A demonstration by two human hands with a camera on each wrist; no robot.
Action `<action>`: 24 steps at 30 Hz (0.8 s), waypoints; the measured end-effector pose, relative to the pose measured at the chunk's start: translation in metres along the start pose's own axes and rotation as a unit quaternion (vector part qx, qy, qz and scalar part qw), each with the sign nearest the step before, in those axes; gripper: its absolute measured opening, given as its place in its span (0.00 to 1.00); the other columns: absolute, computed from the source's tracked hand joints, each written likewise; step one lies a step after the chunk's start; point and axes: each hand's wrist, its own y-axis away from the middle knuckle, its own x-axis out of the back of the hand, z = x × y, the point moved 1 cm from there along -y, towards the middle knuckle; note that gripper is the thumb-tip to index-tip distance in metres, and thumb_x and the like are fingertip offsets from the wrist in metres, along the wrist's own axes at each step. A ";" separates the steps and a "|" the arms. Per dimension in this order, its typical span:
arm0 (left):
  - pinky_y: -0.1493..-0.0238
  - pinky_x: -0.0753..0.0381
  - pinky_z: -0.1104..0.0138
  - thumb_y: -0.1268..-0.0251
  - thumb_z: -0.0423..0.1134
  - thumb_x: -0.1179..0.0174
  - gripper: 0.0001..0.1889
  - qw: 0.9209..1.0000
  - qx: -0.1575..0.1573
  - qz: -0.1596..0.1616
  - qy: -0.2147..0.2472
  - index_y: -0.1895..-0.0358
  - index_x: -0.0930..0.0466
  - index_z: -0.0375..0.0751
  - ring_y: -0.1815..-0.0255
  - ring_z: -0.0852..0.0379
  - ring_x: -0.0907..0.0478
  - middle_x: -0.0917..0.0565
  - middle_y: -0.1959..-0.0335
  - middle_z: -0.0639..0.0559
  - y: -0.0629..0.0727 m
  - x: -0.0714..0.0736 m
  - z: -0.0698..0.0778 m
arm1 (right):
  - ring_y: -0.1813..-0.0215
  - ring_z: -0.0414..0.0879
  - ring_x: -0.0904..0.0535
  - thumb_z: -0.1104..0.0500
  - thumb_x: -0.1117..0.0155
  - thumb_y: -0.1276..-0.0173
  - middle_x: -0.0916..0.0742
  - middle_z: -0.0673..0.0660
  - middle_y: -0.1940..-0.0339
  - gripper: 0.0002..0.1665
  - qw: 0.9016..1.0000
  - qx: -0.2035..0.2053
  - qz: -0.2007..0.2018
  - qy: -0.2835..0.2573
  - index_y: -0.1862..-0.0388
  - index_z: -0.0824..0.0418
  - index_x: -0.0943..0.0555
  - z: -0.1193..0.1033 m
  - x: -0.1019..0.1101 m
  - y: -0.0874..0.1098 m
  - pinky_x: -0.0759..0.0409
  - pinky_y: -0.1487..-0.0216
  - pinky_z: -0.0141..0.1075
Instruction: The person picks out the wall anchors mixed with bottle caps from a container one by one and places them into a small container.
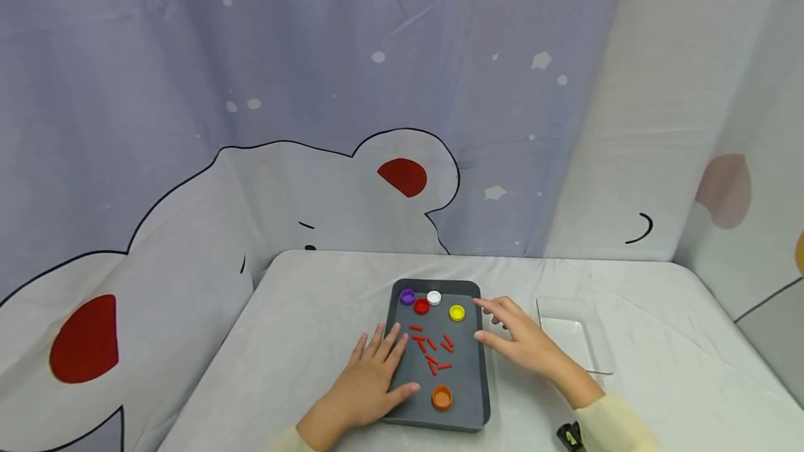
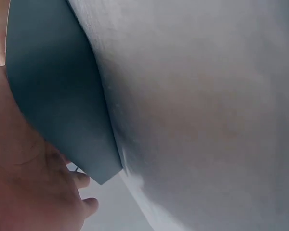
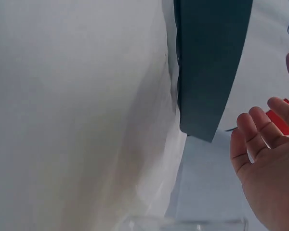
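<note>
A dark grey tray [image 1: 467,382] lies on the white-covered table. Several short red sticks [image 1: 431,344] are scattered across its middle. Toward its far end sit small round caps: purple [image 1: 407,296], white [image 1: 434,297], red [image 1: 421,306] and yellow [image 1: 456,312]. An orange cap [image 1: 442,397] lies near the close end. My left hand [image 1: 370,379] rests over the tray's left edge, fingers spread and straight, its thumb pointing toward the orange cap. At the tray's right edge hovers my right hand [image 1: 521,340], holding nothing, its index finger pointing toward the yellow cap.
A clear plastic box [image 1: 599,337] stands on the table to the right of the tray, partly behind my right forearm. A black object [image 1: 569,436] shows by the right sleeve. Printed curtains [image 1: 402,75] hang behind the table and along its sides.
</note>
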 end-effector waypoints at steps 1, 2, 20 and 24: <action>0.23 0.53 0.38 0.27 0.70 0.55 0.45 1.000 0.002 -0.003 -0.001 0.19 0.45 0.43 0.17 0.37 0.57 0.48 0.17 0.44 0.000 -0.001 0.000 | 0.51 0.48 0.23 0.49 0.31 0.30 0.19 0.56 0.46 0.34 1.000 0.007 -0.004 0.001 0.28 0.57 0.26 0.000 -0.003 -0.002 0.22 0.56 0.44; 0.23 0.54 0.38 0.28 0.71 0.56 0.45 1.000 0.004 -0.007 -0.003 0.19 0.45 0.43 0.17 0.38 0.57 0.48 0.17 0.45 0.000 -0.001 0.001 | 0.51 0.48 0.23 0.49 0.30 0.30 0.19 0.55 0.46 0.34 1.000 0.014 -0.008 0.007 0.29 0.57 0.25 -0.001 -0.005 -0.004 0.22 0.55 0.43; 0.24 0.52 0.38 0.30 0.73 0.56 0.47 1.000 -0.003 -0.003 -0.030 0.20 0.42 0.42 0.17 0.39 0.56 0.46 0.17 0.45 0.001 -0.004 0.004 | 0.49 0.45 0.25 0.50 0.26 0.35 0.15 0.50 0.52 0.24 0.990 0.061 -0.110 0.067 0.42 0.57 0.14 0.004 -0.037 -0.030 0.27 0.47 0.46; 0.24 0.51 0.38 0.30 0.74 0.56 0.47 1.000 0.000 -0.009 -0.029 0.20 0.42 0.42 0.17 0.39 0.57 0.47 0.17 0.45 0.002 -0.001 0.008 | 0.50 0.43 0.27 0.52 0.24 0.37 0.16 0.46 0.53 0.21 0.985 0.072 -0.118 0.099 0.46 0.55 0.13 0.004 -0.041 -0.036 0.30 0.50 0.44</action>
